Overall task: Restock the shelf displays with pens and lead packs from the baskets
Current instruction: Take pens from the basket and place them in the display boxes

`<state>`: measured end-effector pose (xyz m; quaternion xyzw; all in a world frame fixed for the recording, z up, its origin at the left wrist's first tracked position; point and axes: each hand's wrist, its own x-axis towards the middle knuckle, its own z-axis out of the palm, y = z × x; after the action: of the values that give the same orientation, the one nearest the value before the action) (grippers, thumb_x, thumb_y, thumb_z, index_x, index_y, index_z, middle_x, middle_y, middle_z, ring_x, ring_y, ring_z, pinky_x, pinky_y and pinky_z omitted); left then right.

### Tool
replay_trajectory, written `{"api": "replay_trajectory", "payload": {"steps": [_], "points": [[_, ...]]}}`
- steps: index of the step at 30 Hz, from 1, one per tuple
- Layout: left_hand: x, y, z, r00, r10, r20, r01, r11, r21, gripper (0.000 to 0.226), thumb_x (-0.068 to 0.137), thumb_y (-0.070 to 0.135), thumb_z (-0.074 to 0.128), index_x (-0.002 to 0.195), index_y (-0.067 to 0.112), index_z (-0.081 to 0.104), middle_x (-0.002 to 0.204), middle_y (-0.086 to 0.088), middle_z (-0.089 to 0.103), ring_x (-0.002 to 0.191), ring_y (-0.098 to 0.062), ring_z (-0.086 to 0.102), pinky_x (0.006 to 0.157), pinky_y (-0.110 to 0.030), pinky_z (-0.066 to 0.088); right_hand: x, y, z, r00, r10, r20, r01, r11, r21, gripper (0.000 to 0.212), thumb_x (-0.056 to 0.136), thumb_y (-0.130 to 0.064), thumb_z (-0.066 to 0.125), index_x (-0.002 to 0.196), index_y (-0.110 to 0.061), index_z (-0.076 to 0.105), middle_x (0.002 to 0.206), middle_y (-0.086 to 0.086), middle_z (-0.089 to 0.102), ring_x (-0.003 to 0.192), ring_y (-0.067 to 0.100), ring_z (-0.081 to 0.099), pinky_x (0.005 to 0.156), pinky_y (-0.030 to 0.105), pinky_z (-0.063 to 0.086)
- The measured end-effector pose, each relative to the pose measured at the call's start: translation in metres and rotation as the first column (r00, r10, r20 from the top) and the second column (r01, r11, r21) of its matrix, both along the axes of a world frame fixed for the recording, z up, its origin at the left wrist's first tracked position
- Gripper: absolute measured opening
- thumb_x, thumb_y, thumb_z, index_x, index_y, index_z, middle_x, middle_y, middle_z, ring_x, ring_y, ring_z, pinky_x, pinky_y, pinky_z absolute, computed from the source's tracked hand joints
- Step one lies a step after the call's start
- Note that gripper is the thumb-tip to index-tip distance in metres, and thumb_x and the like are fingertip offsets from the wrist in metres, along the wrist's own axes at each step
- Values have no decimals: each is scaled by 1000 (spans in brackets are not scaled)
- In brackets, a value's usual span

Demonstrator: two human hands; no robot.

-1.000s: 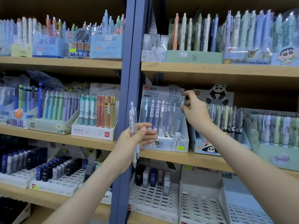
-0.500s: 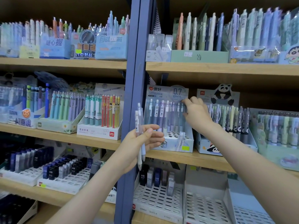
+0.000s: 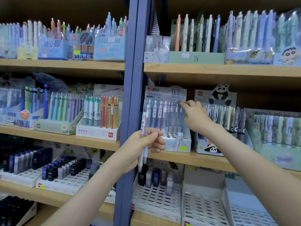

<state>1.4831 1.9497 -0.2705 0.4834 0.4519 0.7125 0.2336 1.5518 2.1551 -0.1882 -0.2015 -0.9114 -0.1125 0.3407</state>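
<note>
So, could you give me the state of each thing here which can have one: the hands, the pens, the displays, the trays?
Left hand: grips two pens, upright.
0.7 display: back rows filled, front holes empty.
Right hand: fingertips at a pen top in the 0.7 display; grip unclear.
Lead tray: few packs at the back, rest empty.
Right tray: visible slots empty.
Panda display: filled with pens.

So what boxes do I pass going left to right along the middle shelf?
0.5 box → daisy box of pastel pens → white box with teal, red and yellow pens → blue post → 0.7 mm box → panda box → green box at the far right.
</note>
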Motion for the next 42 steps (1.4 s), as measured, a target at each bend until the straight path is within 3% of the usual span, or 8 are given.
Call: {"api": "replay_trajectory", "payload": {"steps": [6,11,15,20,25,29,33,42], "points": [[-1,0,-1,1000,10,-26,-10,1000,-20,16,98,12,46,97,5,61,78,-6,69,72,-15,68,69,-24,56,10,-17,6,959,202,-200,-227,967,-112,48,96,-14,47,144,-13,37,136,8,44,124,26,35,102,37,30],[7,5,2,993,-87,-78,84,995,-45,18,88,21,52,94,7,61,74,-4,67,70,-14,67,68,-24,55,34,-70,-1,760,595,-262,-609,511,-606,62,87,-34,64,141,-24,36,107,-8,63,103,5,58,97,29,44],[13,10,5,988,-118,-103,112,992,-59,17,87,22,52,92,8,60,71,-2,65,66,-13,64,65,-24,53,40,-71,-6,728,598,-337,-637,408,-654,40,86,-28,66,123,-22,52,94,-6,65,84,-2,61,83,22,42],[18,13,9,983,-138,-121,125,986,-113,20,86,26,53,92,8,59,66,1,61,60,-11,60,59,-22,50,46,-66,-14,627,731,-270,-657,309,-688,16,92,-17,59,87,-2,60,71,8,56,67,17,52,75,18,46],[9,12,9,995,57,-76,-61,997,-44,18,97,17,48,88,7,58,65,0,56,58,-10,56,51,-21,50,43,-54,-3,551,489,-676,-824,192,-533,12,97,-8,49,95,-9,60,81,6,61,69,11,60,63,22,52],[-1,8,6,970,225,-95,-227,974,-10,22,101,14,44,82,8,56,64,0,53,55,-10,53,51,-21,49,40,-41,4,517,312,-797,-823,436,-363,13,100,-14,44,93,-19,54,82,3,56,69,9,59,64,22,52],[-1,6,5,957,281,-78,-280,960,19,23,101,12,44,80,8,54,65,-3,50,54,-10,52,51,-21,49,28,-35,-10,736,294,-610,-626,639,-447,10,99,-17,46,97,-14,55,89,4,62,85,19,61,81,37,53],[-4,5,1,956,287,-69,-285,958,36,22,101,11,45,81,6,53,65,-2,51,54,-8,55,52,-20,50,9,-32,-9,819,294,-493,-535,704,-467,12,98,-20,48,99,-11,56,90,5,65,85,16,64,87,40,53]]}}
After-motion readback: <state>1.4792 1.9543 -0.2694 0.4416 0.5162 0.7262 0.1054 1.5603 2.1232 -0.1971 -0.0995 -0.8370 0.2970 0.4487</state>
